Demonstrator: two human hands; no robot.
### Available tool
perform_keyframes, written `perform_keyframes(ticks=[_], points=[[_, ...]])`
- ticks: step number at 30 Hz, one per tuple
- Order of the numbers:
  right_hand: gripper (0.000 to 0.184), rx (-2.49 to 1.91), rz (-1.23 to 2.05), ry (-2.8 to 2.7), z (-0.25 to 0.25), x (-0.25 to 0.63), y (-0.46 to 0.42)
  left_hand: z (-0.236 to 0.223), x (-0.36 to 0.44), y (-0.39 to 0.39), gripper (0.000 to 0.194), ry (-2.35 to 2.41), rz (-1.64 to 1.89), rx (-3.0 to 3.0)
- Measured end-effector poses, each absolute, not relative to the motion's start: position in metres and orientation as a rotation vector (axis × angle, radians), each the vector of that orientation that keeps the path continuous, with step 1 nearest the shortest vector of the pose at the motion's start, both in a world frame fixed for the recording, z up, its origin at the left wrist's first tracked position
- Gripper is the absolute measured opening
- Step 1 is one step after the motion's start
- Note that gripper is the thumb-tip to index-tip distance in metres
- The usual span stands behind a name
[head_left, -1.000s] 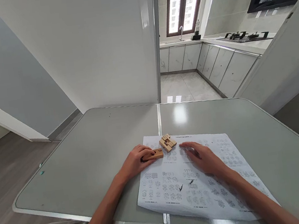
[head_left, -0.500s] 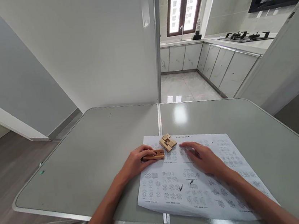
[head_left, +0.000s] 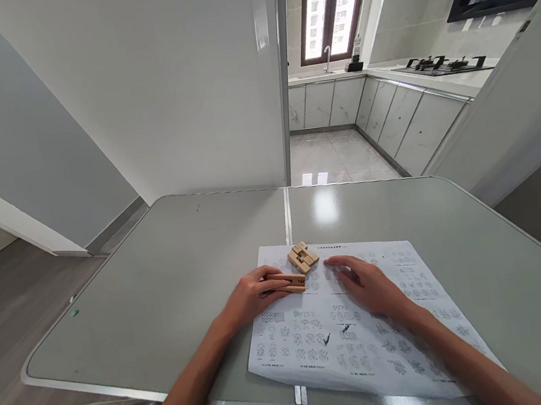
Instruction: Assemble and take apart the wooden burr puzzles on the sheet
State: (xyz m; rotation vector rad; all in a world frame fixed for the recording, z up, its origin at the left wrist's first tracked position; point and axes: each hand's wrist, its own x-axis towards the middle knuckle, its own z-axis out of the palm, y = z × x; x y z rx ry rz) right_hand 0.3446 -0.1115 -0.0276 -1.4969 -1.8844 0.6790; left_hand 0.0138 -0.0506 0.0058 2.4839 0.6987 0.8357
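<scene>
My left hand is closed around a small brown wooden box, its fingers across the top. Dark markings show near the box's right end; the rest is under my fingers. Just beyond the box lies a pale wooden interlocking block puzzle, made of several short bars with a gap in the middle. My right hand rests palm down, fingers loosely stretched, to the right of the puzzle and apart from it. Under both hands a large white sheet is spread out, printed with rows of small line drawings.
The grey-green table has a metal-edged seam down its middle. Two small dark pieces or marks show on the sheet. A tiny green bit sits at the left table edge. Beyond stands a kitchen with a gas hob.
My left hand has slid the wooden box a little to the right and towards me, and the box has turned slightly. My right hand and the block puzzle have stayed put.
</scene>
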Motion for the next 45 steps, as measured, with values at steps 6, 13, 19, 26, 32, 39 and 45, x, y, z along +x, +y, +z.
perform_keyframes(ticks=[6, 13, 19, 26, 32, 39, 45], points=[[0.036, -1.482, 0.666, -1.871, -0.026, 0.343, -0.110, 0.008, 0.034, -0.062, 0.024, 0.566, 0.842, 2.364], [0.032, -1.433, 0.758, -1.712, -0.022, 0.338, -0.111, 0.003, 0.081, -0.076, 0.024, 0.646, 0.803, 2.237], [0.034, -1.372, 0.758, -1.657, -0.015, 0.339, -0.110, 0.007, 0.116, -0.081, 0.024, 0.789, 0.770, 2.178], [0.036, -1.397, 0.715, -1.710, -0.017, 0.339, -0.109, 0.001, 0.131, -0.079, 0.017, 0.893, 0.776, 2.239], [0.033, -1.338, 0.864, -1.791, -0.007, 0.347, -0.107, -0.004, 0.129, -0.082, 0.017, 0.869, 0.818, 2.257], [0.031, -1.228, 1.107, -1.977, 0.002, 0.373, -0.101, -0.005, 0.127, -0.084, 0.022, 0.775, 0.835, 2.280], [0.032, -1.298, 1.106, -1.931, 0.001, 0.371, -0.105, -0.003, 0.125, -0.084, 0.020, 0.703, 0.873, 2.213]])
